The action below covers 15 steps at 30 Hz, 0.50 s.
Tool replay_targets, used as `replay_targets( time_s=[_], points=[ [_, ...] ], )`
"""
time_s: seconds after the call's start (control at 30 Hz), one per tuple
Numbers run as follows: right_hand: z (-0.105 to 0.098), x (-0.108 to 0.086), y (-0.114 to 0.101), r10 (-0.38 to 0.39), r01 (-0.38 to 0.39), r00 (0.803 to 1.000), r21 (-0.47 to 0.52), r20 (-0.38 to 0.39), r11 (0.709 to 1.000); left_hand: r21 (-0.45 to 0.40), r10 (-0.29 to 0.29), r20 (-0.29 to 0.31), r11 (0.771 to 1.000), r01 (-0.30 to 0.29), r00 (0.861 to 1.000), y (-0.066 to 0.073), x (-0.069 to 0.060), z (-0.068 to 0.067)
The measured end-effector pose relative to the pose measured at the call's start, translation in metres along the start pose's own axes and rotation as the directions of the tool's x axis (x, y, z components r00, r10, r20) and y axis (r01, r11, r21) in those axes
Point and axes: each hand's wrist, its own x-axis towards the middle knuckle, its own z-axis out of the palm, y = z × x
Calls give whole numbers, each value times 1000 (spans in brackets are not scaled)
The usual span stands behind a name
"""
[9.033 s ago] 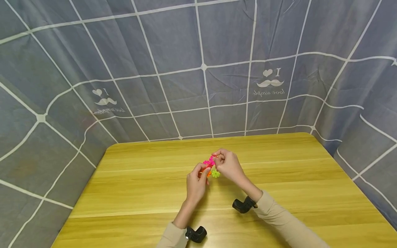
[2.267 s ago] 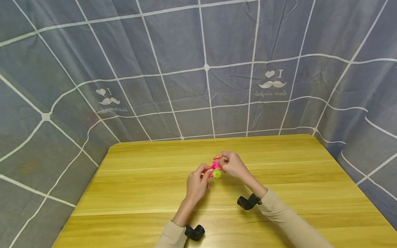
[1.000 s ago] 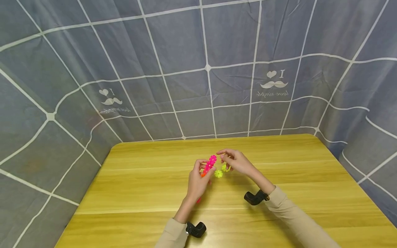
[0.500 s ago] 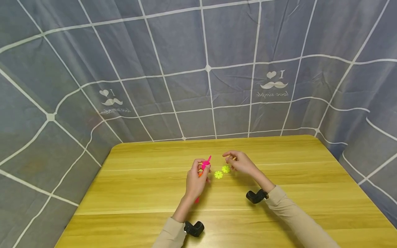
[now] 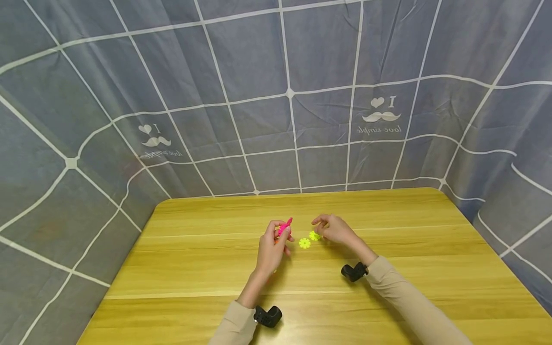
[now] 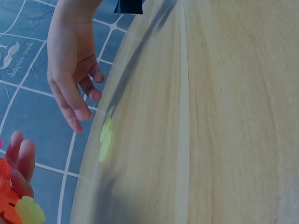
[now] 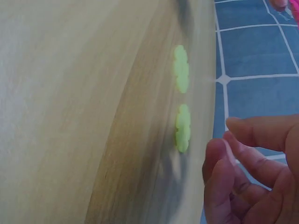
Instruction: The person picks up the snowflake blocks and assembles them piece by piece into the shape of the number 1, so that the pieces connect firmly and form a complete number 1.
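My left hand [image 5: 271,251] holds a joined cluster of flower-shaped plastic discs between thumb and fingers, above the table. A pink disc [image 5: 284,229] shows at its top in the head view; orange discs [image 6: 6,198] and a yellow one [image 6: 31,211] appear in the left wrist view. Fingers cover part of the cluster. To the right, my right hand [image 5: 338,231] hovers with loosely bent fingers and nothing in them. Just below it, two loose yellow flower discs, a nearer one [image 5: 304,243] and a farther one [image 5: 315,235], lie side by side on the table.
The wooden table [image 5: 207,268] has its far edge close behind the hands. A grey curtain [image 5: 241,120] with white grid lines surrounds it on the back and sides. Each wrist carries a black camera, the left camera [image 5: 268,316] and the right camera [image 5: 354,271].
Both hands worked at the cluster earlier. Since then my right hand has let go and moved right, uncovering a second yellow disc. The cluster has turned from face-on to nearly edge-on in my left hand.
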Motion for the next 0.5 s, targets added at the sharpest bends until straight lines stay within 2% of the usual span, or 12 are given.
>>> replay_targets(
  time_s=[0.27, 0.5],
  points=[
    [4, 3, 5, 35, -34, 999, -33, 20, 999, -11, 25, 18, 1000, -25, 1000, -1, 1, -1],
    [6, 5, 8, 18, -14, 999, -137, 28, 990, 14, 45, -2, 999, -45, 999, 0, 1, -2]
  ],
)
